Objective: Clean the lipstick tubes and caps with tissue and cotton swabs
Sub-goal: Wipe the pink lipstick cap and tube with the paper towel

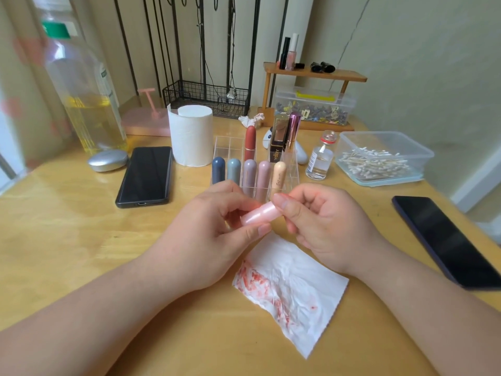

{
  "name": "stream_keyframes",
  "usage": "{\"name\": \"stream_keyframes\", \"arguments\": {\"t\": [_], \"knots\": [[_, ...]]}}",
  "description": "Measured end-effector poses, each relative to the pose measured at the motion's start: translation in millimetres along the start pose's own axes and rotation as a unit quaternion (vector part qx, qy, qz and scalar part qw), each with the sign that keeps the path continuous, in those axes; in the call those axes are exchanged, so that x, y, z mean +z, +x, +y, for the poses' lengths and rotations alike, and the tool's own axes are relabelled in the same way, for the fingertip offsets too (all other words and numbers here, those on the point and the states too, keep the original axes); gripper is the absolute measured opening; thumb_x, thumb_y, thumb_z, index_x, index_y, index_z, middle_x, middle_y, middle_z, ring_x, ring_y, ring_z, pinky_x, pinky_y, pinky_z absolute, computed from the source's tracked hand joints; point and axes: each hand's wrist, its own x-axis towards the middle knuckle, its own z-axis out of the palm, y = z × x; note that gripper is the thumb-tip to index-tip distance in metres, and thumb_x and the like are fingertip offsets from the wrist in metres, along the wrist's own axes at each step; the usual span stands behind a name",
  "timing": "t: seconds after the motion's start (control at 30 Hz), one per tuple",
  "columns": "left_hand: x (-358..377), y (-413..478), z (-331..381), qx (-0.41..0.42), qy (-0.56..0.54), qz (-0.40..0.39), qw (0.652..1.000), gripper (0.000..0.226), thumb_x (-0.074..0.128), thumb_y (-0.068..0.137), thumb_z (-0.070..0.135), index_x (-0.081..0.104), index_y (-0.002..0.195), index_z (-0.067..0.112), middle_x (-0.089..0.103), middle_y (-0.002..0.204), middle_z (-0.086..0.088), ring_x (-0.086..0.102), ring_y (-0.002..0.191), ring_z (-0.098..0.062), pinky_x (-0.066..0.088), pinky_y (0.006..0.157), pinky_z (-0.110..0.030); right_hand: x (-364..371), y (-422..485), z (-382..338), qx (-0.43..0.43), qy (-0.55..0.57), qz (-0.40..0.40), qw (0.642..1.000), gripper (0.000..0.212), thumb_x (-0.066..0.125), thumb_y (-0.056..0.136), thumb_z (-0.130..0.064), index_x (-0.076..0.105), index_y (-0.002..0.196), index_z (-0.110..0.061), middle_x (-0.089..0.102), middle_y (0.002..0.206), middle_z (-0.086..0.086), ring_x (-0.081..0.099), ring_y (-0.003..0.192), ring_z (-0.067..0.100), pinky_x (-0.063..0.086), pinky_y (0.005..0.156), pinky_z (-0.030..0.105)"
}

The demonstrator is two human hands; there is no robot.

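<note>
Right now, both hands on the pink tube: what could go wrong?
1. Left hand and right hand pinch the pink tube by fingertips; it may slip.
2. The smeared tissue lies right below; a dropped tube could pick up red.
3. Upright lipsticks stand just behind the knuckles; a jerk might topple them.

A wooden table [67, 240] is shown. A red-smeared tissue [292, 291] is laid near its front edge, flanked by a black phone [145, 176] and a second phone [444, 240]. Farther back are set a paper roll [191, 137], a clear organiser [229, 146], a small glass bottle [320, 158] and a tub of cotton swabs [418, 143].
</note>
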Motion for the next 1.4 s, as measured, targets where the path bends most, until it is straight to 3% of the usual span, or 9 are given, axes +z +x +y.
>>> {"name": "stream_keyframes", "arguments": {"t": [0.07, 0.17, 0.33, 0.57, 0.87, 1.0, 1.07, 1.23, 1.4], "knots": [[3, 1, -1, -0.034, -0.016, 0.0, 0.999, 0.009, 0.079, 0.084, 0.034, 0.074, 0.091, 0.03, 0.059, 0.078, 0.011, 0.058, 0.075, -0.011, 0.041, 0.064, -0.015, 4, 1, 1, -0.012, -0.012, 0.023, 1.0, 0.036, 0.067, 0.079, -0.045, 0.065, 0.074, -0.01, 0.059, 0.058, 0.0, 0.046, 0.045, 0.008, 0.036, 0.047, 0.019], [6, 3, -1, -0.11, -0.042, 0.014, 0.993, 0.015, 0.084, 0.077, 0.037, 0.074, 0.085, 0.029, 0.069, 0.076, 0.012, 0.062, 0.068, -0.006, 0.049, 0.062, -0.02, 9, 0, 1, -0.032, 0.024, 0.034, 0.999, 0.009, 0.074, 0.084, -0.019, 0.069, 0.087, -0.013, 0.066, 0.066, -0.005, 0.056, 0.053, 0.003, 0.044, 0.05, 0.016], [10, 4, 2, -0.146, -0.085, 0.037, 0.985, 0.022, 0.089, 0.071, 0.033, 0.072, 0.08, 0.025, 0.073, 0.074, 0.008, 0.069, 0.067, -0.01, 0.058, 0.067, -0.032, 14, 0, 5, -0.072, 0.018, 0.047, 0.996, 0.025, 0.077, 0.082, 0.001, 0.07, 0.098, -0.016, 0.071, 0.082, -0.002, 0.064, 0.076, 0.016, 0.053, 0.062, 0.024], [7, 4, 2, -0.148, -0.101, 0.036, 0.983, 0.017, 0.086, 0.074, 0.032, 0.077, 0.087, 0.027, 0.074, 0.077, 0.009, 0.068, 0.069, -0.006, 0.056, 0.067, -0.024, 19, -3, -2, -0.091, -0.003, 0.077, 0.993, 0.037, 0.077, 0.079, 0.007, 0.069, 0.098, -0.024, 0.074, 0.086, -0.003, 0.067, 0.078, 0.028, 0.059, 0.069, 0.047], [4, 5, 1, -0.171, -0.136, 0.042, 0.975, 0.037, 0.089, 0.071, 0.025, 0.071, 0.103, 0.021, 0.074, 0.082, 0.005, 0.07, 0.072, -0.008, 0.057, 0.072, -0.022, 21, -2, -8, -0.127, -0.164, 0.066, 0.976, 0.032, 0.081, 0.078, -0.007, 0.068, 0.101, -0.025, 0.07, 0.089, -0.015, 0.054, 0.062, 0.034, 0.048, 0.058, 0.043], [4, 7, 1, -0.177, -0.214, 0.054, 0.959, 0.052, 0.089, 0.07, 0.012, 0.058, 0.11, 0.019, 0.073, 0.086, -0.006, 0.071, 0.074, -0.018, 0.059, 0.072, -0.024, 18, 4, -22, -0.141, -0.195, 0.035, 0.97, 0.031, 0.079, 0.077, -0.001, 0.066, 0.1, -0.018, 0.066, 0.081, -0.007, 0.059, 0.069, 0.004, 0.044, 0.061, 0.013], [5, 7, -1, -0.167, -0.239, 0.072, 0.954, 0.052, 0.088, 0.071, 0.005, 0.057, 0.111, 0.019, 0.071, 0.09, -0.009, 0.07, 0.074, -0.02, 0.059, 0.072, -0.027, 13, 12, -36, -0.138, -0.212, 0.012, 0.968, 0.031, 0.077, 0.08, -0.002, 0.065, 0.101, -0.021, 0.067, 0.082, -0.01, 0.06, 0.075, -0.002, 0.042, 0.067, 0.008], [0, 8, -6, -0.15, -0.229, 0.147, 0.95, 0.023, 0.079, 0.084, 0.011, 0.065, 0.1, 0.02, 0.068, 0.08, -0.001, 0.062, 0.064, -0.017, 0.053, 0.06, -0.026, -4, 56, -79, -0.154, -0.254, 0.015, 0.955, 0.027, 0.072, 0.086, -0.004, 0.062, 0.102, -0.023, 0.07, 0.078, -0.024, 0.059, 0.067, -0.005, 0.043, 0.066, 0.011], [-3, 7, -10, -0.15, -0.152, 0.164, 0.963, 0.01, 0.073, 0.09, 0.02, 0.07, 0.081, 0.023, 0.066, 0.068, 0.006, 0.056, 0.06, -0.005, 0.046, 0.06, -0.019, -21, 113, -90, -0.129, -0.383, 0.042, 0.914, 0.022, 0.07, 0.087, -0.02, 0.06, 0.103, -0.031, 0.067, 0.086, -0.019, 0.06, 0.093, 0.001, 0.048, 0.082, 0.022]]}}
